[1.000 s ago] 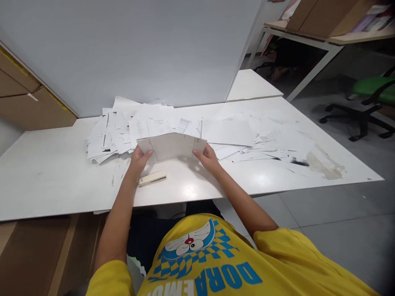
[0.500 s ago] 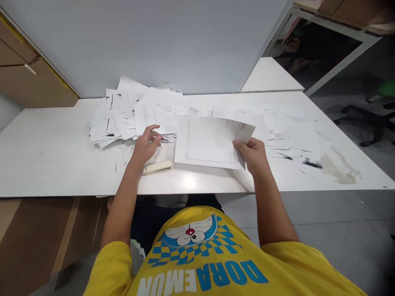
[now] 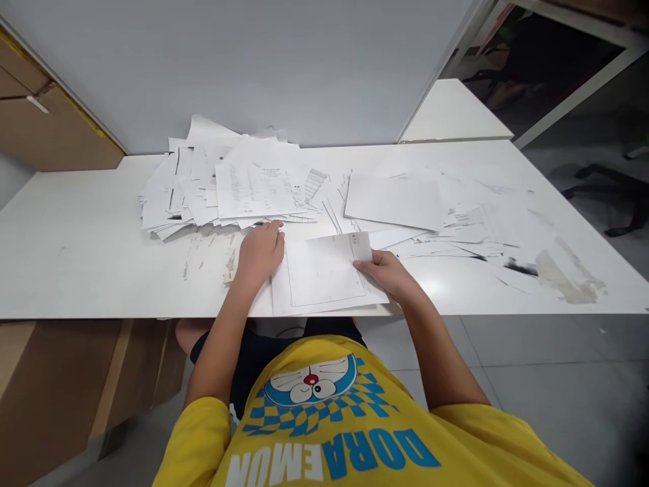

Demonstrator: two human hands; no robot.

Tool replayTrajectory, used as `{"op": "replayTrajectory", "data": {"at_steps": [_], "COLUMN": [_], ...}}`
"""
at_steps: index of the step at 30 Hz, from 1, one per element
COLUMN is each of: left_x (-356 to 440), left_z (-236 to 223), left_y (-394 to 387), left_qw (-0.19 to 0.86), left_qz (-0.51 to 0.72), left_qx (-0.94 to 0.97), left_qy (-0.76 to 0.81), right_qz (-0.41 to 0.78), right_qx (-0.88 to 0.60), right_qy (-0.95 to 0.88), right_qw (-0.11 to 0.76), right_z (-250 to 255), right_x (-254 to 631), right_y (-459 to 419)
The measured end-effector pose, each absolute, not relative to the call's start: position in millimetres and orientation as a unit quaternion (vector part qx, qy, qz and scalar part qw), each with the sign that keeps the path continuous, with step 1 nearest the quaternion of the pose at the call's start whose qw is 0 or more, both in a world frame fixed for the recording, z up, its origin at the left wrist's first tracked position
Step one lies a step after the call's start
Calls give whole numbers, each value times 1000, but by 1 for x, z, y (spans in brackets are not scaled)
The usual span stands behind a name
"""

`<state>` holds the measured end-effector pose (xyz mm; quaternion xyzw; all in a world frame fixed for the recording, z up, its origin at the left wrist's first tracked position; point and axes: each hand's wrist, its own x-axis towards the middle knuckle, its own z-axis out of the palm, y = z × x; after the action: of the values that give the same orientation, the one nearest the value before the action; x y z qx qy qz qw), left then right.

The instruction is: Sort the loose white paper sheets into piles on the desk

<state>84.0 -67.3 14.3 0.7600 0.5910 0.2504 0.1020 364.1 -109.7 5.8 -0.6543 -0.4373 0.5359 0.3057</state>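
From my end I see the sheet (image 3: 324, 274) on the counter (image 3: 101, 270), reaching its front edge. My right hand (image 3: 389, 274) has the sheet's right side pinched, thumb on top. My left hand (image 3: 261, 251) lies over its far left corner, fingers loosely bent; I can't tell whether they grip it. A cream object (image 3: 229, 277) pokes out beside my left wrist. Toward the back edge lies a paper pile (image 3: 253, 179).
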Motion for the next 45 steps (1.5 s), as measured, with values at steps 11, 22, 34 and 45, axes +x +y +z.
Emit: {"op": "replayTrajectory", "data": {"at_steps": [11,22,34,45], "left_x": [84,92,96,88], "left_z": [21,20,19,19], "left_y": [-70,-73,-76,-70], "left_qw": [141,49,18,92], "left_qz": [305,151,66,191], "left_qx": [722,775,784,750], "left_qy": [604,612,617,627], "right_qz": [578,589,617,553], "right_qx": [-644,-606,-592,-602], "right_qy": [-436,-485,-466,-530], "right_qw": [248,224,228,226], "right_z": [16,8,9,23], "right_x": [355,342,339,343], "right_y": [-115,-114,-110,-106]}}
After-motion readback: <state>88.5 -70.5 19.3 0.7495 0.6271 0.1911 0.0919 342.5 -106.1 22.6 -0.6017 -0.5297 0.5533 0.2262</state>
